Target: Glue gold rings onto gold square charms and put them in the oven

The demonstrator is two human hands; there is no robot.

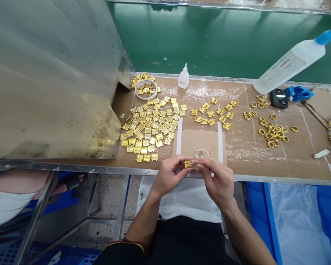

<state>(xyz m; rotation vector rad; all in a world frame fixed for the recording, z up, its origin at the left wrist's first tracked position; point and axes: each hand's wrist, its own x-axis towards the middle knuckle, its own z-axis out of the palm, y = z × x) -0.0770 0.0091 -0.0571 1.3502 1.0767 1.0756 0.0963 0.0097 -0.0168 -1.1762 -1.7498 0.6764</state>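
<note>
Just over the table's front edge, a small gold rectangular piece [188, 164] is pinched between the thumb and fingers of my left hand [168, 176]. My right hand [218, 181] is closed in a pinch at the piece's right end; its fingertips partly hide what lies between them. Right behind the hands, a clear round dish [202, 153] sits on a cardboard pad [200, 140] with white tape strips along its sides. To the left, flat gold plates [147, 129] lie in loose rows. Several gold ornaments [209, 112] are spread behind the pad.
Gold rings [276, 133] lie heaped on the right, near a large slanted bottle [292, 66] and a black device [279, 98]. A small dropper bottle [183, 78] stands at the back. A tape roll [146, 90] rests on gold pieces beside a metal cabinet [52, 81].
</note>
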